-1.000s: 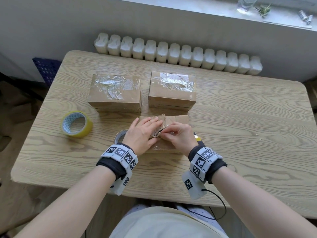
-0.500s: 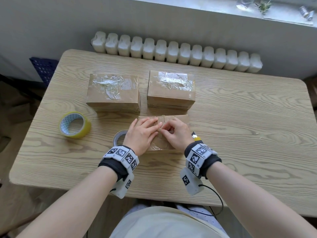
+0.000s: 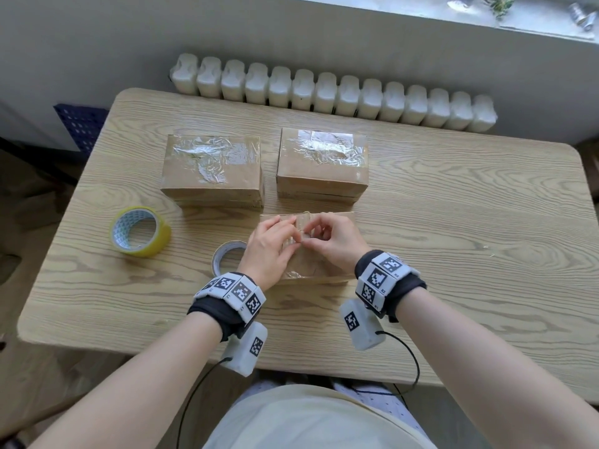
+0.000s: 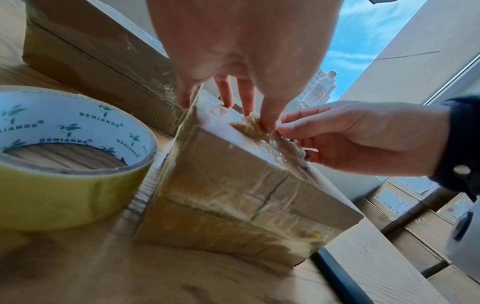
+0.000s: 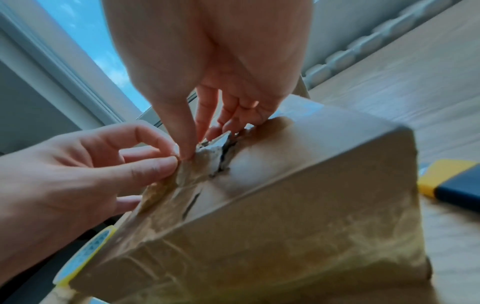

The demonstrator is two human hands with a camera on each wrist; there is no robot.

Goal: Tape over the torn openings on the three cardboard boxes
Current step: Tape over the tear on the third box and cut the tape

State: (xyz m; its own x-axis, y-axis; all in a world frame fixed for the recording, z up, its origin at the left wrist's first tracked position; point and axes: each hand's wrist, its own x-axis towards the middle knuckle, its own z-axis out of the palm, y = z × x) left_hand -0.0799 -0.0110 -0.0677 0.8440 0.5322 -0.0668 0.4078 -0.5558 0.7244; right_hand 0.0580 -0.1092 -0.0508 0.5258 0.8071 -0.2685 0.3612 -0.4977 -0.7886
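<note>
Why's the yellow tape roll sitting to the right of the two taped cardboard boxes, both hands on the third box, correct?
Wrong side. In the head view the yellow tape roll lies left of the two taped cardboard boxes. Left hand and right hand are both on the third box.

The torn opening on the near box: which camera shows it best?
Right wrist: the torn opening shows as a dark, jagged gap beside both hands' fingertips. Left wrist shows only a crumpled raised flap; in the head view the hands cover it.
</note>
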